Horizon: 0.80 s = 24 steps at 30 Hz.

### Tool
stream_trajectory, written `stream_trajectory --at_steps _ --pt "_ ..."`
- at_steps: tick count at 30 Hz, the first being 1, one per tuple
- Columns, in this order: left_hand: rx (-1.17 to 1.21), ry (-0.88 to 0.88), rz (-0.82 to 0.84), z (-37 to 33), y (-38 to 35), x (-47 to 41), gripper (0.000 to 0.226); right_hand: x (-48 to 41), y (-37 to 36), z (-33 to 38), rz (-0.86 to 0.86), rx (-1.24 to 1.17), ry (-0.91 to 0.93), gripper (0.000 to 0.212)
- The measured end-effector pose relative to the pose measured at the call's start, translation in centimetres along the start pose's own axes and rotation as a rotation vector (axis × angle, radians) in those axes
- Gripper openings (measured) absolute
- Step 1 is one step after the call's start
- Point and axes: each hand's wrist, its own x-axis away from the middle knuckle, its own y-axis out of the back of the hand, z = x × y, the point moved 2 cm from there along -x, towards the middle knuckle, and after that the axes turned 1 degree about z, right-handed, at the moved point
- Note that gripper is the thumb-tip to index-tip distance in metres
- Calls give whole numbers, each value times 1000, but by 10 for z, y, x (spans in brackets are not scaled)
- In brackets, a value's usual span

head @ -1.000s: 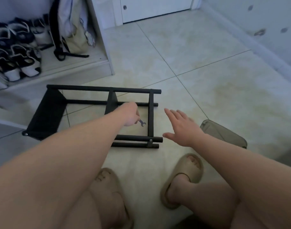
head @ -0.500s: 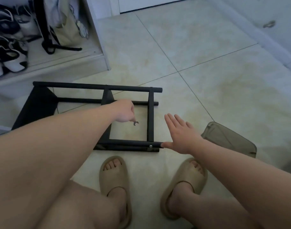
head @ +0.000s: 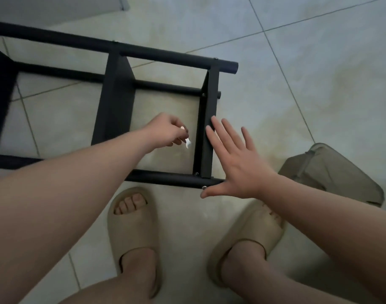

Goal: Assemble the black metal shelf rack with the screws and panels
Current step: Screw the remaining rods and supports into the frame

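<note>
— Where is the shelf rack (head: 165,54)?
— On its side on the tiled floor (head: 297,95), just ahead of the person's beige slippers (head: 132,224); its long black tubes run left to right, with flat panels crossing between them.
— And the left hand (head: 166,132)?
— Inside the rack, over the open square between the middle panel (head: 115,99) and the end panel (head: 209,102); its fingers are curled and pinch a small silver wrench (head: 188,143), which pokes down out of the fingertips; the wrench sits just beside the end panel, with a sliver of floor showing between them.
— The right hand (head: 240,163)?
— Flat, fingers spread wide, holding nothing; it lies at the rack's right end, with the index and middle fingertips on the end panel; the thumb stretches along the near tube (head: 165,178), right by a small silver screw head (head: 204,187).
— Anything else near the rack?
— A khaki container (head: 332,172) on the floor to its right, apart from the frame; bag or bin, I cannot tell.
</note>
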Motion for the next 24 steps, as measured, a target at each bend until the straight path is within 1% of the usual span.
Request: stream_trajectory --at_steps 3,6,7,10,13,16,24 --pt "95 -34 -3 8 -4 -7 6 -2 -5 0 -58 6 29 138" --pt "126 -42 54 12 -4 -4 3 -5 -9 1 -113 29 81 132" --pt "127 -37 78 14 -4 -2 1 -6 -11 0 -149 42 113 127" --pt "148 19 146 20 -6 2 6 -12 -19 -2 -234 61 205 117" --pt "142 61 253 22 -11 9 9 -15 -21 -3 -251 24 212 116" --pt "126 69 320 20 -15 15 9 -16 -22 -3 -257 6 214 117" --pt "200 73 357 16 -22 17 7 -17 -25 -5 -279 -29 227 119"
